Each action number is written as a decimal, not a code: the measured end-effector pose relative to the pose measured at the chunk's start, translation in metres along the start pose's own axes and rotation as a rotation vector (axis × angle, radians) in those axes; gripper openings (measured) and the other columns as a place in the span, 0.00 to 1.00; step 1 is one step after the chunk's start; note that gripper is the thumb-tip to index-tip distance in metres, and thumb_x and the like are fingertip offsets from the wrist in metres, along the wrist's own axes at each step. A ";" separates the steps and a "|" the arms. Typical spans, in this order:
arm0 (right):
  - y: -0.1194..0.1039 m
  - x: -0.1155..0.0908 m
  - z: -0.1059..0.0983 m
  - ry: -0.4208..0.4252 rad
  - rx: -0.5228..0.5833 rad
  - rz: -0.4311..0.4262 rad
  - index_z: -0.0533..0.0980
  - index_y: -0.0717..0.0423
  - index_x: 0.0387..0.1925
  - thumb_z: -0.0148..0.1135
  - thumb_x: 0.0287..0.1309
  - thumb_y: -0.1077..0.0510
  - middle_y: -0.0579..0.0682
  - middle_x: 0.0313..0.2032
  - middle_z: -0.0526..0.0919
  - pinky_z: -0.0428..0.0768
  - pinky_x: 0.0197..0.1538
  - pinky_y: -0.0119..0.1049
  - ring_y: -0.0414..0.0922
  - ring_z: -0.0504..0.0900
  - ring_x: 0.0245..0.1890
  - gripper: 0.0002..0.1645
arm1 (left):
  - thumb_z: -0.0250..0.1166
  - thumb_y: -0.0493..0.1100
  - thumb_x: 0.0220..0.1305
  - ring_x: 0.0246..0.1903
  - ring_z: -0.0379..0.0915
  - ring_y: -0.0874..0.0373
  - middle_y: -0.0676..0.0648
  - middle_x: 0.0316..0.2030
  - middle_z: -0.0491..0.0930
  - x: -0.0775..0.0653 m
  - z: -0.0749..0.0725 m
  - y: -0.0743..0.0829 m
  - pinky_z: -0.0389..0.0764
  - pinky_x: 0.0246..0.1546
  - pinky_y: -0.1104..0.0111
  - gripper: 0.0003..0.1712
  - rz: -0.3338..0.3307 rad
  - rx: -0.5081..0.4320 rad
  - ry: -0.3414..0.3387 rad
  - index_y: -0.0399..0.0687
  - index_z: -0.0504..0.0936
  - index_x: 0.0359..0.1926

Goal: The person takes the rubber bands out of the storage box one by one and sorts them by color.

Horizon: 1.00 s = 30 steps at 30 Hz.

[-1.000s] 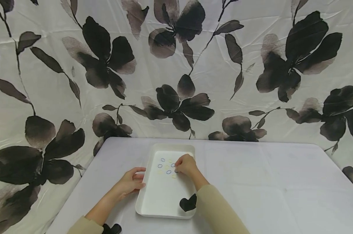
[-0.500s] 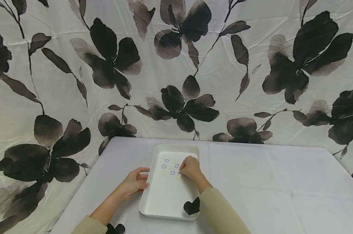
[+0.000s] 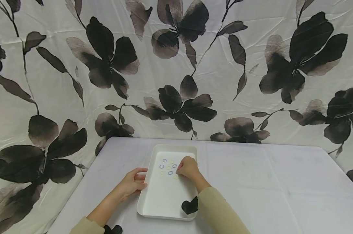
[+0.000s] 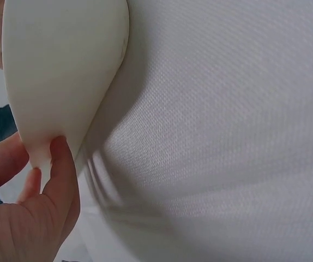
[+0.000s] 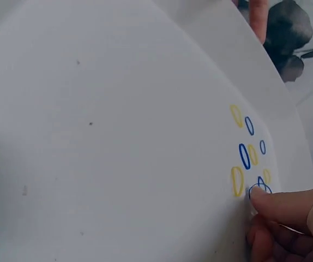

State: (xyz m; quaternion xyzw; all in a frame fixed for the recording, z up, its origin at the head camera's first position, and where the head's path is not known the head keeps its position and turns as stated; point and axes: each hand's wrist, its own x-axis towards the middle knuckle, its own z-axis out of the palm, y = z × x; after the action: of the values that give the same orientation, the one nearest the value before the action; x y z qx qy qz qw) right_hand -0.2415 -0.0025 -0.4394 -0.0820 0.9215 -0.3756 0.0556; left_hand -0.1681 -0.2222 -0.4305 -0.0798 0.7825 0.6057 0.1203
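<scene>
A white rectangular tray (image 3: 164,201) lies on the table. My right hand (image 3: 189,168) is over its far half, thumb and fingers pinching a thin blue ring (image 5: 251,192), partly hidden by the thumb. Near those fingertips, blue rings (image 3: 161,166) and yellow rings (image 5: 236,182) lie in a loose cluster on the tray floor. My left hand (image 3: 131,183) is at the tray's left side. Its spread thumb and fingers touch the outer wall and rim, seen closely in the left wrist view, where the tray wall (image 4: 64,65) fills the upper left.
A white cloth covers the table (image 3: 252,182). Behind it hangs a white curtain (image 3: 232,81) with dark flowers. One black heart-shaped piece (image 3: 189,206) shows beside the right cuff, over the tray's near right corner. Another black piece (image 3: 113,229) is by the left cuff.
The head view shifts slightly sideways. My right hand stays almost in place over the rings, with only small fingertip movement. The left hand keeps its place at the tray's side.
</scene>
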 end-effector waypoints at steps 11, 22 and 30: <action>-0.004 0.003 -0.008 -0.093 0.238 0.026 0.79 0.62 0.18 0.73 0.38 0.69 0.46 0.14 0.77 0.74 0.21 0.26 0.36 0.73 0.14 0.07 | 0.60 0.20 0.50 0.38 0.75 0.51 0.31 0.46 0.72 -0.001 -0.001 0.001 0.79 0.34 0.61 0.34 -0.006 -0.002 0.000 0.30 0.63 0.60; -0.013 0.003 -0.021 -0.216 0.449 0.180 0.80 0.64 0.25 0.71 0.40 0.71 0.49 0.17 0.77 0.76 0.23 0.26 0.38 0.75 0.16 0.07 | 0.60 0.19 0.50 0.38 0.75 0.51 0.32 0.45 0.73 0.000 -0.001 0.001 0.79 0.34 0.61 0.34 -0.003 -0.005 -0.010 0.30 0.63 0.60; -0.013 0.004 -0.027 -0.263 0.570 0.233 0.78 0.63 0.24 0.69 0.41 0.72 0.50 0.18 0.77 0.76 0.22 0.26 0.38 0.75 0.15 0.08 | 0.60 0.20 0.50 0.38 0.75 0.51 0.32 0.46 0.72 0.001 -0.002 0.000 0.79 0.34 0.62 0.34 -0.001 -0.001 -0.016 0.30 0.63 0.60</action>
State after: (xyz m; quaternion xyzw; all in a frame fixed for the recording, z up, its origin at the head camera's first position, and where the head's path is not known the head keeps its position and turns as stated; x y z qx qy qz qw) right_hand -0.2489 0.0058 -0.4108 -0.0051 0.7673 -0.5957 0.2374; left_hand -0.1689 -0.2242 -0.4303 -0.0756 0.7812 0.6066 0.1269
